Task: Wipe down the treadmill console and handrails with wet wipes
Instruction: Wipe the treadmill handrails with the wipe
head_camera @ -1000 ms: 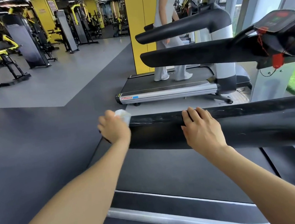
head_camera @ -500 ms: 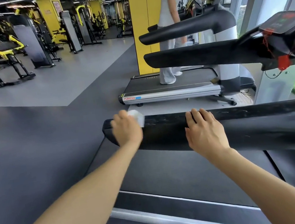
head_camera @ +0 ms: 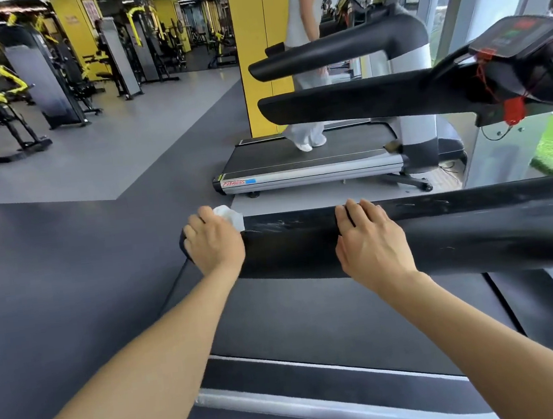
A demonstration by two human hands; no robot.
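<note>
A thick black handrail (head_camera: 442, 228) runs across the middle of the view, ending at the left. My left hand (head_camera: 215, 242) covers that left end and holds a crumpled white wet wipe (head_camera: 231, 216) against it; the wipe sticks out past my fingers. My right hand (head_camera: 372, 243) lies on top of the same rail further right, fingers draped over its far side. The other handrail (head_camera: 359, 100) crosses higher up and leads to the console (head_camera: 513, 36) at the upper right, with a red safety clip (head_camera: 513, 110) hanging below it.
The treadmill belt (head_camera: 314, 315) and its silver rear edge (head_camera: 325, 407) lie under my arms. A person (head_camera: 305, 51) walks on the neighbouring treadmill (head_camera: 311, 164) beside a yellow pillar (head_camera: 257, 53). Weight machines (head_camera: 43, 77) stand at the far left on open floor.
My left hand slid with the wipe from the rail's end to the right along the rail and is back over the end. My right hand has stayed on the rail.
</note>
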